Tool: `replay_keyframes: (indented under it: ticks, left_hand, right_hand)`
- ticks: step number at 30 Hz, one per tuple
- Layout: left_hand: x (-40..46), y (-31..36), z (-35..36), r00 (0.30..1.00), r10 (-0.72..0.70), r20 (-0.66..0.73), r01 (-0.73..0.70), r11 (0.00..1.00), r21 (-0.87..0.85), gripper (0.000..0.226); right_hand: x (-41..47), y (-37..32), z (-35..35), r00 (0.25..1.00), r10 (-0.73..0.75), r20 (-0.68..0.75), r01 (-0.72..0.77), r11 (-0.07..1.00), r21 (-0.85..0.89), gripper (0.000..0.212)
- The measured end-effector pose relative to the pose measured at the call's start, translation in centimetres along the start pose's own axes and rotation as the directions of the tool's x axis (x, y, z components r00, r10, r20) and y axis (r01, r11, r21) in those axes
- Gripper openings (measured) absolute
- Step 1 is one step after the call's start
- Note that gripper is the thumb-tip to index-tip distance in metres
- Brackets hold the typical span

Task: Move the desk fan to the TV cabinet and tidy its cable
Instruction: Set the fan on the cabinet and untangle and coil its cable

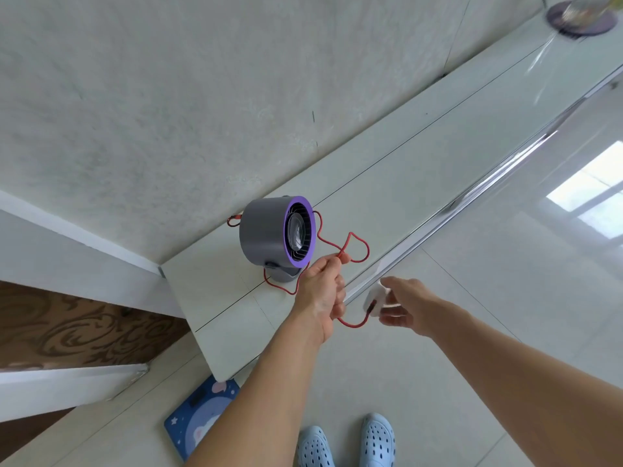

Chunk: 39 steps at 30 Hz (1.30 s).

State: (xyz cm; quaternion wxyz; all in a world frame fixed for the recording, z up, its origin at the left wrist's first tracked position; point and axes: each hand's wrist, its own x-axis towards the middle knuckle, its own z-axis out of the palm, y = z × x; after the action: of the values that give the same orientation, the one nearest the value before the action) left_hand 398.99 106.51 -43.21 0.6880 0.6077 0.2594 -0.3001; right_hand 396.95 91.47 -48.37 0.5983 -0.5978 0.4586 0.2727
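Observation:
A grey desk fan with a purple front ring stands on the pale TV cabinet top, near its left end and close to the wall. Its red cable loops over the cabinet to the right of the fan and runs round the base. My left hand pinches the cable just in front of the fan, with a stretch hanging below my fingers. My right hand grips the white plug at the cable's end, just off the cabinet's front edge.
The wall rises directly behind the fan. A blue bathroom scale lies on the tiled floor below the cabinet's left end. A round dark mat with a glass object sits far along the cabinet. My feet in blue clogs stand on the floor.

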Motion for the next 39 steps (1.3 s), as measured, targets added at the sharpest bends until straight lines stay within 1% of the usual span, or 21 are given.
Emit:
replay_keyframes:
  ticks: [1, 3, 4, 5, 6, 7, 8, 10, 11, 12, 14, 16, 17, 18, 21, 23, 27, 31, 35, 37, 39]
  left_hand:
    - [-0.3, 0.6, 0.5, 1.000, 0.004, 0.009, -0.005, 1.000, 0.025, 0.022]
    - [-1.0, 1.8, 1.3, 0.999, 0.012, 0.031, -0.015, 0.996, 0.087, 0.024]
    - [-1.3, 2.2, 1.6, 0.999, 0.016, 0.037, -0.021, 0.991, 0.129, 0.024]
    - [-1.6, 2.6, 1.8, 0.999, 0.020, 0.035, -0.026, 0.984, 0.177, 0.025]
    - [-1.9, 2.9, 1.9, 0.999, 0.025, 0.031, -0.031, 0.974, 0.225, 0.026]
    - [-2.2, 3.1, 1.9, 0.999, 0.031, 0.026, -0.037, 0.963, 0.268, 0.027]
    - [-2.5, 3.3, 1.9, 0.999, 0.039, 0.025, -0.045, 0.950, 0.308, 0.027]
    - [-3.2, 3.7, 1.8, 0.997, 0.065, 0.028, -0.071, 0.918, 0.389, 0.026]
    - [-3.5, 3.9, 1.8, 0.996, 0.085, 0.031, -0.091, 0.900, 0.427, 0.026]
    - [-3.8, 4.3, 1.7, 0.993, 0.107, 0.039, -0.113, 0.881, 0.459, 0.025]
    - [-4.3, 4.9, 1.5, 0.987, 0.153, 0.057, -0.161, 0.841, 0.517, 0.025]
    - [-4.6, 5.5, 1.4, 0.980, 0.185, 0.072, -0.194, 0.812, 0.551, 0.024]
    - [-4.7, 5.8, 1.3, 0.978, 0.194, 0.076, -0.203, 0.805, 0.557, 0.024]
    - [-4.7, 6.1, 1.2, 0.977, 0.199, 0.078, -0.208, 0.803, 0.559, 0.023]
    - [-4.8, 7.3, 1.0, 0.977, 0.203, 0.069, -0.207, 0.815, 0.541, 0.025]
    - [-4.8, 8.2, 0.7, 0.981, 0.192, 0.039, -0.186, 0.846, 0.500, 0.027]
    - [-4.8, 9.7, -0.7, 0.983, 0.177, -0.046, -0.150, 0.924, 0.350, 0.026]
    - [-5.2, 10.8, -2.6, 0.981, 0.171, -0.095, -0.145, 0.962, 0.231, 0.026]
    - [-5.9, 11.7, -4.8, 0.970, 0.189, -0.153, -0.164, 0.974, 0.159, 0.021]
    - [-6.2, 12.1, -5.9, 0.968, 0.184, -0.169, -0.173, 0.982, 0.077, 0.019]
    - [-6.3, 12.6, -6.9, 0.963, 0.200, -0.179, -0.196, 0.980, 0.045, 0.019]
  right_hand:
    - [-0.2, -0.2, -0.2, 1.000, -0.028, -0.001, 0.028, 0.998, -0.053, 0.031]
    - [-1.0, -1.3, -0.6, 0.988, -0.147, -0.041, 0.139, 0.980, -0.141, 0.030]
    - [-1.4, -2.0, -0.8, 0.975, -0.216, -0.058, 0.206, 0.968, -0.141, 0.028]
    - [-1.9, -2.8, -1.0, 0.965, -0.255, -0.064, 0.249, 0.965, -0.085, 0.026]
    - [-2.4, -3.7, -1.2, 0.965, -0.256, -0.051, 0.257, 0.966, 0.005, 0.025]
    - [-3.0, -4.7, -1.4, 0.971, -0.238, -0.020, 0.239, 0.968, 0.074, 0.030]
    - [-3.6, -5.7, -1.6, 0.976, -0.217, 0.021, 0.214, 0.972, 0.093, 0.039]
    - [-4.5, -7.6, -1.9, 0.977, -0.186, 0.102, 0.186, 0.982, 0.004, 0.055]
    - [-4.8, -8.5, -2.0, 0.976, -0.175, 0.127, 0.183, 0.982, -0.054, 0.055]
    - [-5.1, -9.3, -1.9, 0.976, -0.168, 0.141, 0.184, 0.976, -0.113, 0.048]
    - [-5.5, -10.6, -1.6, 0.976, -0.159, 0.152, 0.187, 0.963, -0.192, 0.027]
    - [-5.7, -11.6, -1.1, 0.981, -0.146, 0.127, 0.167, 0.969, -0.183, 0.009]
    - [-5.9, -12.0, -0.7, 0.984, -0.147, 0.102, 0.162, 0.975, -0.151, 0.005]
    - [-6.0, -12.4, -0.2, 0.984, -0.160, 0.077, 0.168, 0.979, -0.113, 0.006]
    - [-6.9, -13.7, 1.2, 0.970, -0.239, 0.038, 0.240, 0.971, -0.020, 0.011]
    - [-7.6, -14.6, 1.7, 0.947, -0.318, 0.043, 0.319, 0.948, -0.019, 0.017]
    - [-9.4, -16.7, 3.2, 0.888, -0.452, 0.089, 0.457, 0.888, -0.053, 0.024]
    - [-10.9, -17.9, 5.0, 0.858, -0.491, 0.154, 0.501, 0.865, -0.032, 0.023]
    - [-12.2, -18.6, 6.8, 0.818, -0.515, 0.257, 0.542, 0.839, -0.044, 0.023]
    - [-12.6, -18.9, 7.7, 0.799, -0.526, 0.290, 0.562, 0.825, -0.053, 0.023]
    - [-13.1, -19.1, 8.5, 0.785, -0.540, 0.304, 0.579, 0.814, -0.050, 0.022]
